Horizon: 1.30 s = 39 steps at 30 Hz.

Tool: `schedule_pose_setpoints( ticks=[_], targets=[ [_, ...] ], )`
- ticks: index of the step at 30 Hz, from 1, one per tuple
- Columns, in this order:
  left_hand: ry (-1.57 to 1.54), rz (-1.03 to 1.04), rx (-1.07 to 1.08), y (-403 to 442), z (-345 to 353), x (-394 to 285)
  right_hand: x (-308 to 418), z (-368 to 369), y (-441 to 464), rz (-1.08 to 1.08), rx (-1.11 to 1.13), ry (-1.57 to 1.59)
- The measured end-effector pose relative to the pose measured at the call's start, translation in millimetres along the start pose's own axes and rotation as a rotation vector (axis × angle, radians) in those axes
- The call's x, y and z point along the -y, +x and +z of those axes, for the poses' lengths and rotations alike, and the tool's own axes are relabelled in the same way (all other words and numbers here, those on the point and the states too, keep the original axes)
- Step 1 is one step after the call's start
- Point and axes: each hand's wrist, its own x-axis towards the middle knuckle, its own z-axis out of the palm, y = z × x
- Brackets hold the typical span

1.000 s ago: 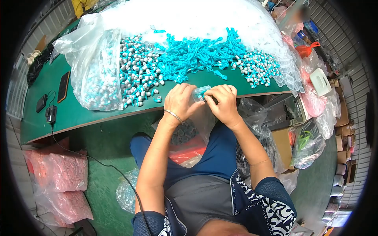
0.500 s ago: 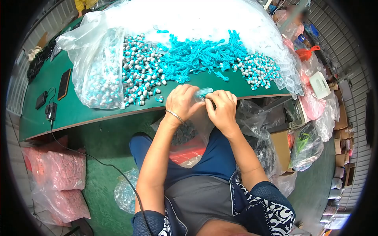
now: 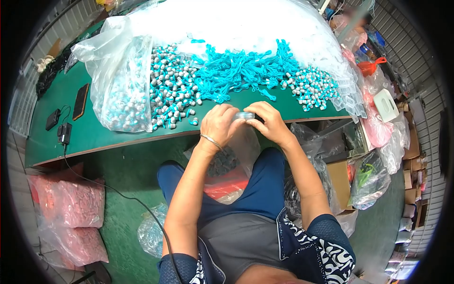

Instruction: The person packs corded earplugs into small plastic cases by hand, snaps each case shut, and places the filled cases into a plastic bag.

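Note:
Between my hands, at the front edge of the green table (image 3: pixel 113 137), is a small clear plastic case (image 3: pixel 244 115) with a bit of blue inside. My left hand (image 3: pixel 220 124) is closed on its left end, and my right hand (image 3: pixel 269 122) pinches its right end. Beyond them lies a heap of blue cords (image 3: pixel 241 68). Grey-and-blue small pieces (image 3: pixel 175 83) are piled to its left, beside a clear bag (image 3: pixel 120 94) full of similar pieces. A smaller pile of such pieces (image 3: pixel 312 87) sits on the right.
Many clear plastic cases (image 3: pixel 350 94) cover the table's back and right side. A phone (image 3: pixel 81 102) and a black adapter (image 3: pixel 64 133) with a cable are at left. Bags of pink items (image 3: pixel 80 208) stand on the floor. Another person (image 3: pixel 352 21) is at the back right.
The clear case, earlier tilted with its lid raised, now looks flat and closed between my fingers. My right hand has turned and its fingers have come round the case's right end.

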Motion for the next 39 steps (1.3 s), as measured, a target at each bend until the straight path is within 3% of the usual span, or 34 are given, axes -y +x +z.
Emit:
schedule_pose_setpoints(
  ticks=[10,12,16,20,23,24,27,29,30,32,36,39],
  targets=[
    [-0.220,-0.015,-0.002,-1.1,-2.0,9.8,4.4,11.4,7.1,-0.008,-0.029,0.104],
    [-0.221,-0.041,-0.002,0.0,-1.4,8.9,7.4,11.7,6.0,0.135,-0.009,0.184],
    [-0.278,-0.116,0.020,-0.5,-2.6,5.7,4.3,14.0,2.3,0.113,-0.050,0.231],
    [-0.404,-0.203,0.085,2.3,-13.4,0.8,30.5,30.4,-22.2,-0.037,-0.196,0.044],
    [-0.387,-0.233,0.003,3.0,-4.5,4.1,39.2,67.5,-60.0,0.062,0.069,0.162],
    [-0.348,-0.207,-0.002,3.6,-4.7,2.9,30.9,84.2,-74.8,0.051,0.235,0.054],
    [-0.283,-0.172,-0.004,2.1,-2.1,2.3,-9.9,140.3,-119.2,0.138,0.396,-0.020],
    [-0.208,-0.126,-0.009,-0.2,2.3,5.3,-29.0,158.6,-134.3,0.201,0.695,-0.234],
    [-0.218,-0.120,-0.015,-0.2,1.5,4.8,-36.3,165.9,-140.6,0.227,0.683,-0.248],
    [-0.249,-0.090,-0.016,1.7,0.5,6.9,-47.5,177.5,-145.7,0.437,0.857,-0.305],
    [-0.267,-0.090,0.048,4.1,-6.8,9.5,-57.4,177.1,-157.8,0.451,0.781,-0.317],
    [0.120,-0.058,0.018,9.2,-12.3,8.3,-36.7,144.8,-142.6,0.331,0.641,-0.188]
  ],
)
